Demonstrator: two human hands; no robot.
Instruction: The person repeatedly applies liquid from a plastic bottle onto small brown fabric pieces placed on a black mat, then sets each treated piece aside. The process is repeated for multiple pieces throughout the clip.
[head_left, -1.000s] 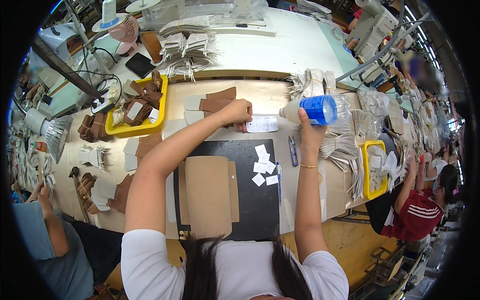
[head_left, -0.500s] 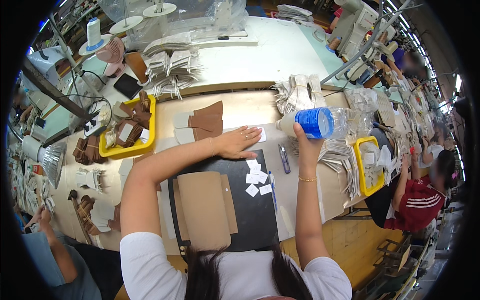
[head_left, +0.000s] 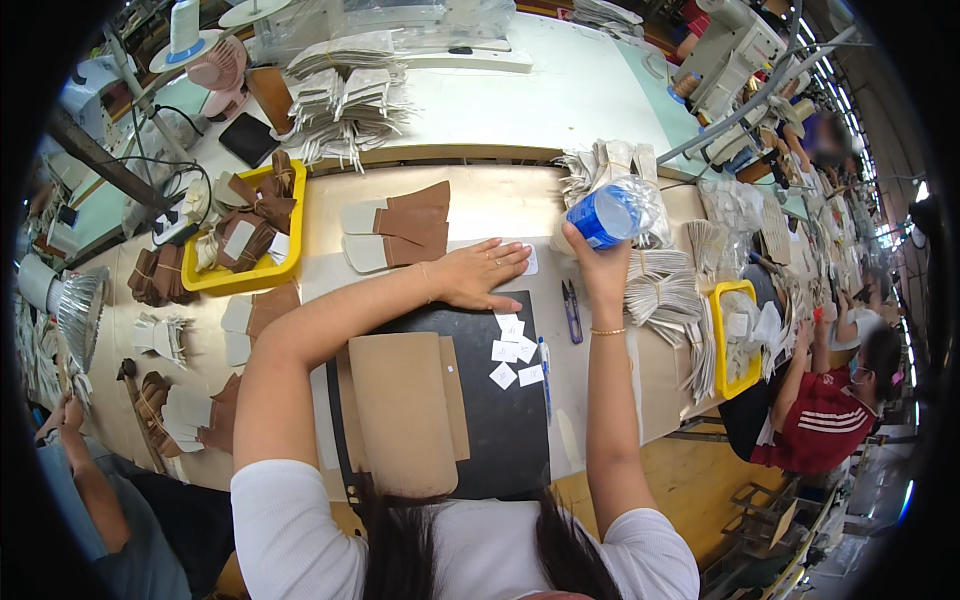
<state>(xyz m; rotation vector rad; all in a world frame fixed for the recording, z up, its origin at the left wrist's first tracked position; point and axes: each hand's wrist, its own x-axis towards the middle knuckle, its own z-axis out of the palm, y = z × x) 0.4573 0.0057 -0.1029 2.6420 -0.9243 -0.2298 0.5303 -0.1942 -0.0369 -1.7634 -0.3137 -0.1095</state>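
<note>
My right hand point(head_left: 600, 270) grips a clear plastic bottle with a blue label point(head_left: 597, 222), tilted above the worktable, its round bottom facing up toward me. What lies under the bottle's mouth is hidden. My left hand point(head_left: 478, 275) lies flat, fingers stretched, across the far edge of a black board point(head_left: 510, 430). Its fingertips are beside a small white card point(head_left: 530, 262). On the board, a tan panel point(head_left: 405, 415) sits left of several white paper slips point(head_left: 503, 350). Beyond my left hand are brown pieces with pale grey ends point(head_left: 415, 225).
Thread snips point(head_left: 572, 312) and a blue pen point(head_left: 545, 375) lie near my right forearm. A yellow tray point(head_left: 297, 235) of brown bundles stands left, another yellow tray point(head_left: 722, 340) right. Pale bundles point(head_left: 665, 285) lie beside the bottle. Co-workers sit at both sides.
My right hand has moved the bottle slightly left and away from me, and tipped its bottom more toward me. My left hand stays flat in place. The view has shifted slightly.
</note>
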